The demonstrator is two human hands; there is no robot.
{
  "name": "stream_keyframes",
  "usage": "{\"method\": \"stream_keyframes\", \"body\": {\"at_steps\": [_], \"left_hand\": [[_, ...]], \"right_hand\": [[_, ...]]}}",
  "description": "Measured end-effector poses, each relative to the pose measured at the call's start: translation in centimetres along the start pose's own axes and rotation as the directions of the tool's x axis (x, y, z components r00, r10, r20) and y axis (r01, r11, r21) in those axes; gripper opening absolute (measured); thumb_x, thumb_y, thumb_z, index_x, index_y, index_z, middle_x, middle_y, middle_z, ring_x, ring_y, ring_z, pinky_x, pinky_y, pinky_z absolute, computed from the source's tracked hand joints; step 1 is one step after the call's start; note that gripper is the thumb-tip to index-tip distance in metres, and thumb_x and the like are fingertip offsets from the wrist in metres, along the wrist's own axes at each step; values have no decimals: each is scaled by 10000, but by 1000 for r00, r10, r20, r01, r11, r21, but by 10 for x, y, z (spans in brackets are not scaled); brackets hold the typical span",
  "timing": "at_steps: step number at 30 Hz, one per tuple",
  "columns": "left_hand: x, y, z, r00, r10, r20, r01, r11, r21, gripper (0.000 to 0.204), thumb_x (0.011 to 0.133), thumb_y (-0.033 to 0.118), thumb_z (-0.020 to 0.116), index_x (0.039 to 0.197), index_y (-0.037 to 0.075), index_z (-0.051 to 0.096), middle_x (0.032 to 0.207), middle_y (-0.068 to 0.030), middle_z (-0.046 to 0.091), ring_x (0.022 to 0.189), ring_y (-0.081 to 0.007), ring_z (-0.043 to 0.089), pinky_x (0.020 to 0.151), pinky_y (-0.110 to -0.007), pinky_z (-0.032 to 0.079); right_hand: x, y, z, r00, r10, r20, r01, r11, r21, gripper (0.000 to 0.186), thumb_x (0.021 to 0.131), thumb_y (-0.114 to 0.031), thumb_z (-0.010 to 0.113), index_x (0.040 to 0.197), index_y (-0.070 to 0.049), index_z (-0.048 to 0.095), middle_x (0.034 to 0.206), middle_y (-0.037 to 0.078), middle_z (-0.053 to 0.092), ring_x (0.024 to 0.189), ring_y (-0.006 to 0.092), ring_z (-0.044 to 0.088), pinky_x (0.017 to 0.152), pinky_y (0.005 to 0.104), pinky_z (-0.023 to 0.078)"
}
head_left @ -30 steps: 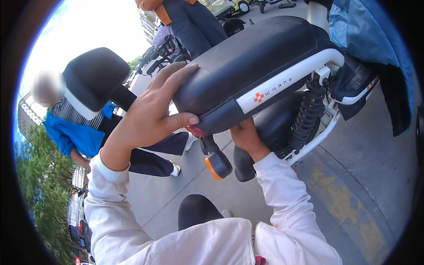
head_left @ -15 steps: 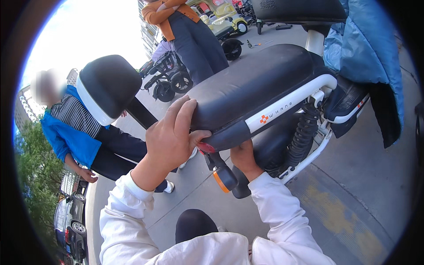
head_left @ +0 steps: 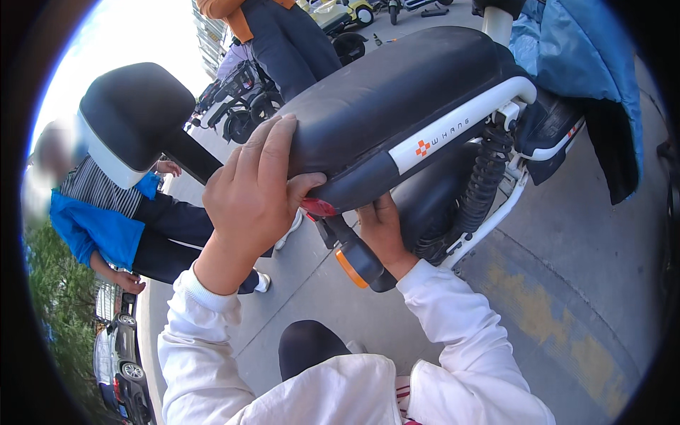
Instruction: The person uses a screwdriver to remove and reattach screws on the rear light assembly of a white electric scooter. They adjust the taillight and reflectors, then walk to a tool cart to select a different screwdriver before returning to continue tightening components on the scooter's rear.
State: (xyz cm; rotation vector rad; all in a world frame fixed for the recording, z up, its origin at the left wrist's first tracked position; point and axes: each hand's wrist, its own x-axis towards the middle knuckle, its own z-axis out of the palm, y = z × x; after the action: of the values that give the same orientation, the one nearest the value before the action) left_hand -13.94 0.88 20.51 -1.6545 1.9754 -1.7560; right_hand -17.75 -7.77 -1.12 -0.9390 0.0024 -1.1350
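Observation:
The black padded seat (head_left: 397,99) of a scooter with a white side rail (head_left: 460,127) stretches across the middle. My left hand (head_left: 248,188) is closed on the seat's near end, fingers over the top and thumb along its lower side, close to a red light (head_left: 319,207). Under that end, my right hand (head_left: 386,230) reaches up with curled fingers; the tips are hidden beneath the seat, so what they hold does not show. Between the hands hangs an orange turn signal (head_left: 350,268). A black coil spring (head_left: 489,166) stands right of my right hand.
A black pad with a white shell (head_left: 138,117) on a post juts out at left. Behind it stands a person in a blue jacket (head_left: 106,227), another in dark trousers (head_left: 290,53) farther back. A light-blue cover (head_left: 591,78) hangs at right. Parked cars (head_left: 124,354) are far left.
The scooter and my hands sit higher in the picture. My right hand has shifted slightly left under the seat, showing more of its fingers. My left hand keeps its hold.

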Motion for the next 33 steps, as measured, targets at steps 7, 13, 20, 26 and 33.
{"method": "stream_keyframes", "body": {"at_steps": [7, 13, 20, 26, 33], "left_hand": [[-10, 13, 12, 989, -129, -78, 121, 988, -99, 480, 923, 368, 674, 1304, 80, 630, 910, -122, 735, 630, -175, 698, 533, -263, 507], [-18, 10, 14, 993, -109, -44, 104, 989, -108, 413, 1000, 308, 601, 1346, 82, 593, 746, -83, 708, 615, -145, 694, 501, -226, 475], [-14, 13, 12, 994, -106, -23, 103, 991, -88, 408, 994, 290, 612, 1350, 92, 586, 791, -91, 725, 632, -154, 708, 520, -243, 507], [-26, 12, 12, 974, -226, -4, 223, 964, -145, 427, 937, 303, 675, 1303, 88, 632, 888, -111, 743, 691, -175, 730, 551, -256, 530], [-21, 39, 26, 847, -478, -234, 359, 838, -412, 367, 843, 244, 786, 1144, 53, 699, 1098, -160, 733, 848, -276, 753, 674, -307, 614]], "right_hand": [[2, -13, -6, 995, -101, 15, 102, 970, -219, 322, 1031, -63, 480, 1352, -34, 487, 1108, 119, 613, 985, 206, 572, 890, 330, 455], [-10, -13, -6, 999, -35, 19, 39, 972, -230, 266, 1025, -76, 487, 1289, -40, 500, 1114, 193, 621, 971, 359, 614, 873, 371, 478], [-39, -40, -5, 925, 360, 124, -370, 926, 72, 260, 1057, -129, 454, 1313, -100, 489, 835, 55, 542, 715, 107, 530, 664, 277, 463], [-62, -88, -41, 869, 431, 242, -405, 902, -151, 404, 1054, -109, 434, 1455, -134, 399, 821, 27, 519, 658, 68, 496, 618, 238, 460], [-51, -184, -91, 937, 204, 285, 19, 783, -622, 428, 946, 1, 564, 1354, -125, 602, 899, 90, 636, 659, 115, 589, 575, 267, 482]]}}
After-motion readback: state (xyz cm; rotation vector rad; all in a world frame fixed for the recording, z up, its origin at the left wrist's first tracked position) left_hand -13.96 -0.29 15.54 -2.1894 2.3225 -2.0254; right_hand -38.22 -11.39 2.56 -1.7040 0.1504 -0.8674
